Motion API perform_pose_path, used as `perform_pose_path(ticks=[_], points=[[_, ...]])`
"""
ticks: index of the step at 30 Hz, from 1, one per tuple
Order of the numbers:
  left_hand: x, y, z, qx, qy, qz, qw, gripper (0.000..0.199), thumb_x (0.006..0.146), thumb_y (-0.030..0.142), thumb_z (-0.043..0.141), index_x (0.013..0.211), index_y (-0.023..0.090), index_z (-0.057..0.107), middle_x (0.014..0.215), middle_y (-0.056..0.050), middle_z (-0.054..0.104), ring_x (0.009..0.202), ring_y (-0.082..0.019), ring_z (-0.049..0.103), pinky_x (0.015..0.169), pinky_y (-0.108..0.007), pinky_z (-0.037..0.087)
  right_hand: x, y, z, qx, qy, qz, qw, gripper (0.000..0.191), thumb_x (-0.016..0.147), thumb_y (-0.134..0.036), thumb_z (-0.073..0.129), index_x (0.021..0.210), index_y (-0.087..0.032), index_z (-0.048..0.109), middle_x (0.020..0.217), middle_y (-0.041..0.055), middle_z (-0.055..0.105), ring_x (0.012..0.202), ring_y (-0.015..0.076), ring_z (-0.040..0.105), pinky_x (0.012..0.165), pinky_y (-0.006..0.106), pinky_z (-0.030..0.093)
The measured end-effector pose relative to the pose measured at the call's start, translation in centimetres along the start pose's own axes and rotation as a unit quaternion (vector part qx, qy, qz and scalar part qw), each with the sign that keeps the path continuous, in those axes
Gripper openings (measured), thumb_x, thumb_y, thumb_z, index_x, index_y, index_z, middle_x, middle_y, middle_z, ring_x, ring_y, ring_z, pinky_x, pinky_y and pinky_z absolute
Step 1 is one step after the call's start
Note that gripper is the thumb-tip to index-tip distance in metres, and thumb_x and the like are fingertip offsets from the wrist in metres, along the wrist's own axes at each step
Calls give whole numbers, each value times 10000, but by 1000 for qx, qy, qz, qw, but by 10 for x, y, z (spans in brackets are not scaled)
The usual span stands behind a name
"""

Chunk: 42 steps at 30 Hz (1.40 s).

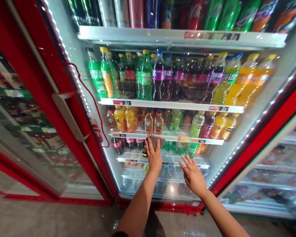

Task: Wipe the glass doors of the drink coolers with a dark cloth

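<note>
My left hand (pixel 154 159) reaches forward with fingers spread over a flat brownish-grey cloth (pixel 160 141), holding it up in front of a shelf edge of the drinks fridge. Just above the cloth stand two brown-labelled bottles (pixel 154 122). Lower and to the right, my right hand (pixel 194 176) is raised with its fingers apart and nothing in it. Its fingertips appear close to a green bottle (pixel 192 149) on a lower shelf; I cannot tell whether they touch the glass. Reflections suggest a glass door in front of the shelves.
Upper shelves hold cans and rows of soda bottles (pixel 146 80). A red frame with a long grey handle (pixel 70 117) runs along the left side. Another red-framed fridge stands at far left, and more shelves (pixel 268 177) are at right. The floor (pixel 64 220) is below.
</note>
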<state>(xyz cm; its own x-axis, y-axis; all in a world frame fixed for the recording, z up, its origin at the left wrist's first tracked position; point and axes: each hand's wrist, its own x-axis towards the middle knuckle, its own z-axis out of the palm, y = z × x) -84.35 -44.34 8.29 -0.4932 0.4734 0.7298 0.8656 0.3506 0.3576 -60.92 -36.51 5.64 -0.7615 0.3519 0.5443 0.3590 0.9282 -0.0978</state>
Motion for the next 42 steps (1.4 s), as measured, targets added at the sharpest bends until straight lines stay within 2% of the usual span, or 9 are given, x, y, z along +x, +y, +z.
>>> perform_pose_path(ticks=[4,7,11,17,24,29,33,38,42], points=[[-38,17,16,14,-123,98,987,948,782,-101,529,1554,420,354,1714,-40,111,1552,-348,72,1225,-607,261,-9,4,-1,66,7,27,997,732,792,16,443,1465,-258,534,1655,78,328,1556,309,188,1190,622,364],[-55,22,17,14,-149,99,984,937,784,-98,498,1568,391,340,1709,-60,98,1550,-344,67,1215,-575,309,-8,0,2,139,15,46,989,721,828,-5,424,1491,-275,510,1614,86,404,1516,284,320,1154,555,445],[-53,29,7,17,-162,90,983,812,877,-2,476,1606,288,270,1711,-115,42,1546,-350,-17,1199,-564,351,11,-16,13,244,22,28,969,732,842,-15,398,1521,-276,476,1512,87,541,1392,235,525,1125,476,495],[-39,12,-24,30,-219,181,958,746,914,29,413,1616,207,232,1704,-126,135,1561,-295,35,1200,-482,379,33,-55,49,325,92,61,939,775,821,-3,375,1539,-284,446,1518,66,533,1393,222,520,1142,484,472],[-14,-5,-30,101,-183,244,947,736,909,120,556,1591,259,316,1691,-114,210,1561,-306,186,1227,-559,311,47,-82,62,339,115,105,928,738,904,-40,336,1599,-288,306,1637,61,342,1491,206,359,1182,462,419],[-20,-12,4,127,-144,264,945,692,954,105,474,1607,216,272,1654,-136,310,1528,-274,305,1189,-491,399,39,-79,62,329,124,115,929,750,907,-30,345,1603,-304,292,1659,59,301,1517,211,312,1206,493,380],[-35,0,34,148,-123,310,931,639,981,137,453,1598,202,301,1632,-115,362,1490,-236,391,1175,-422,428,20,-69,72,306,148,164,926,761,907,-22,335,1607,-313,277,1676,50,259,1528,216,288,1212,506,366],[-17,24,45,132,-110,380,909,593,1009,169,412,1589,254,321,1635,16,358,1530,-121,288,1265,-327,270,16,-56,73,288,172,193,922,747,953,-53,323,1628,-334,171,1687,33,231,1536,211,267,1221,495,360],[0,10,24,139,-88,374,913,582,1017,241,457,1585,276,334,1639,-10,344,1564,-172,199,1306,-457,88,30,-65,73,262,161,162,938,805,915,-25,339,1636,-319,134,1707,32,151,1561,233,178,1214,514,367]])
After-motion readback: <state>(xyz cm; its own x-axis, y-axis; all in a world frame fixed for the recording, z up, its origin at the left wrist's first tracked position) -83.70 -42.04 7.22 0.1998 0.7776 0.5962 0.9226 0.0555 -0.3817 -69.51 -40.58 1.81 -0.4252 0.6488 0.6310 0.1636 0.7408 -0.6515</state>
